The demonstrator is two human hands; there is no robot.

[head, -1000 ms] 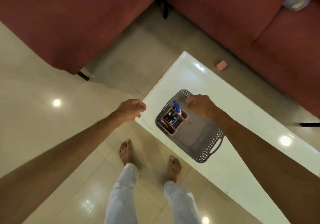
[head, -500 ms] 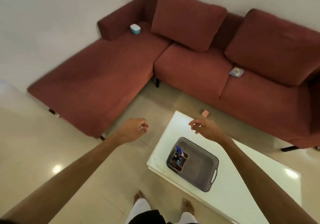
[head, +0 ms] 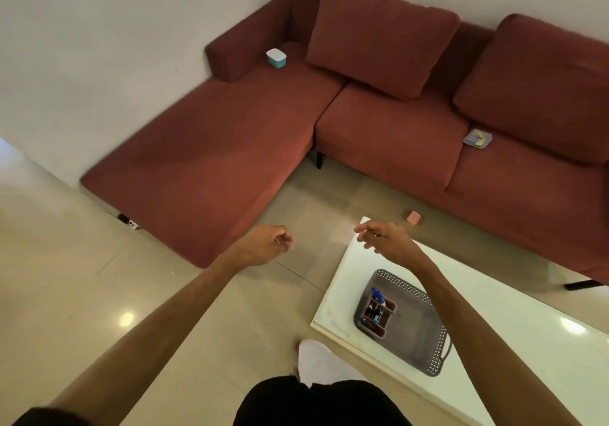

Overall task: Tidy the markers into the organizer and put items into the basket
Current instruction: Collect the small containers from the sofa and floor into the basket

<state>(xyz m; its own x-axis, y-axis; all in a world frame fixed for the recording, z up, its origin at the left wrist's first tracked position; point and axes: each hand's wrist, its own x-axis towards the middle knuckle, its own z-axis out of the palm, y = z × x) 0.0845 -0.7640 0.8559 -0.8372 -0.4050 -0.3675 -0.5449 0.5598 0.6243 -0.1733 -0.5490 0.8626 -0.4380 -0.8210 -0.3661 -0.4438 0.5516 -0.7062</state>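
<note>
Nearest the camera, a dark shirt (head: pixel 316 402) and a pale trouser leg (head: pixel 323 363) fill the bottom edge, with both bare forearms reaching forward from there. To the right stands the white table (head: pixel 514 343), its near corner just beside the leg. On the table lies the grey basket (head: pixel 415 336), perforated along its rim, with a handle at its near right end. The organizer (head: pixel 375 315) stands inside the basket at its left end, holding markers (head: pixel 377 295); a blue-capped one sticks up at the far side, and the rest are too small to tell apart. The rest of the basket floor is bare.

Beyond the basket, the right hand (head: pixel 385 239) hangs above the table's far left corner, fingers loosely spread and holding nothing. The left hand (head: pixel 267 244) hovers over the floor (head: pixel 66 277), well apart from the right, fingers curled in; whether it holds anything cannot be told.

On the floor just past the table lies a small pink block (head: pixel 413 217). Farther back is the red sofa (head: pixel 230 148), bearing a teal box (head: pixel 276 57) with a white lid near its armrest and a flat pack (head: pixel 478 138) on the right seat.
</note>
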